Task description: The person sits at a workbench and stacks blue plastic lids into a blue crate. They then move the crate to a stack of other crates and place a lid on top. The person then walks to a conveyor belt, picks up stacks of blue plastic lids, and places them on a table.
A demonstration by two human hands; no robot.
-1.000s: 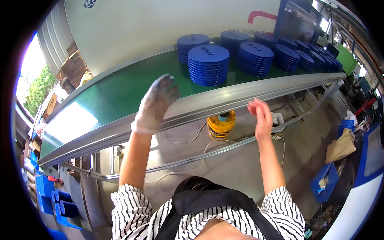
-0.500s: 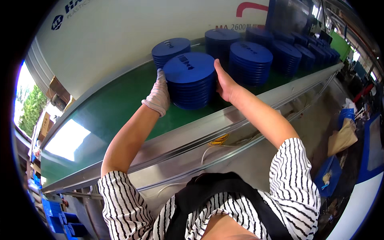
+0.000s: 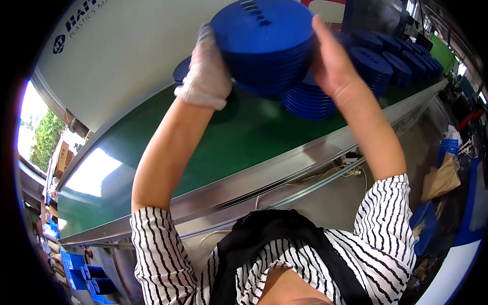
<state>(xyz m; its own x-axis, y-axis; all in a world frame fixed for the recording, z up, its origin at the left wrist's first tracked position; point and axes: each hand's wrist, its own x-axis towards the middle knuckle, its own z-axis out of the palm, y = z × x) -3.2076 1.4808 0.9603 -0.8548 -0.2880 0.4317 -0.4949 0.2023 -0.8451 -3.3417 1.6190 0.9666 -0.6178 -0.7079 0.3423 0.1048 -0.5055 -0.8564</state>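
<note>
A stack of round blue plastic discs (image 3: 269,38), with dark cut-out slots in the top one, is held up above the green conveyor belt (image 3: 223,147). My left hand (image 3: 206,73), in a pale knit glove, presses against its left side. Bare and ungloved, my right hand (image 3: 333,63) grips the stack from the right. The fingers of both hands are partly hidden behind it. Just below and to the right, another stack of blue discs (image 3: 310,104) stands on the belt. One more blue stack (image 3: 181,70) shows partly behind my left wrist.
Several further blue disc stacks (image 3: 371,63) line the belt toward the far right. A metal rail (image 3: 254,175) edges the belt on my side. Behind it stands a large pale machine panel (image 3: 137,46). Blue bins (image 3: 73,269) sit at lower left, and a brown sack (image 3: 441,178) lies at right.
Both hands have lifted the blue disc stack off the belt, and it now appears higher and larger. The head view has shifted slightly.
</note>
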